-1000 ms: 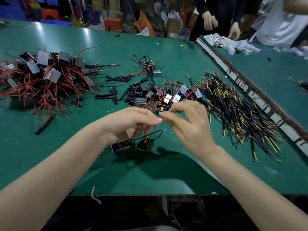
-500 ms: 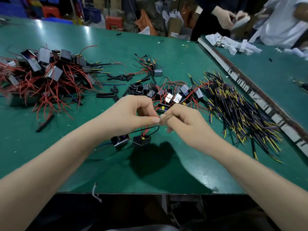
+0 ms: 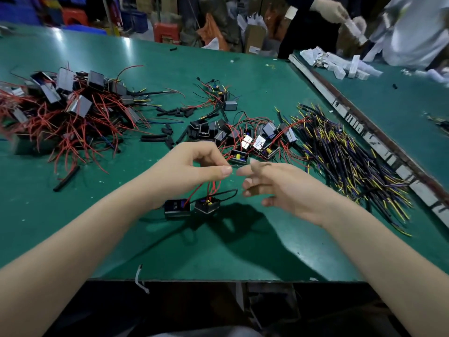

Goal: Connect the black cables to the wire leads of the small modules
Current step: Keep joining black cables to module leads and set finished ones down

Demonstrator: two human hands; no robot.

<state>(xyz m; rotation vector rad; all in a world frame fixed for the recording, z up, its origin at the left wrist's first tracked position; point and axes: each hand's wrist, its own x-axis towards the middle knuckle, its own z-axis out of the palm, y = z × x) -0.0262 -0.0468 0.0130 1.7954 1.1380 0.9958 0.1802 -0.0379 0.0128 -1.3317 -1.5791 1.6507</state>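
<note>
My left hand (image 3: 192,167) pinches thin red wire leads between thumb and forefinger. The leads run down to two small black modules (image 3: 192,206) that hang close above the green table (image 3: 218,251); a black cable loops from the right module. My right hand (image 3: 279,188) is just right of the left one, blurred, fingers spread and holding nothing. Behind the hands lies a cluster of loose modules (image 3: 252,142) with red leads. A pile of black cables with yellow ends (image 3: 352,164) spreads out to the right.
A big heap of modules with red wires (image 3: 60,110) fills the left of the table. Short black sleeve pieces (image 3: 167,135) lie in the middle. A metal strip (image 3: 379,147) divides off a second table, where other people handle white boxes (image 3: 340,64).
My right hand has let go of the wires and drawn away to the right with its fingers spread. My left hand still pinches the leads, and the two modules still hang from it.
</note>
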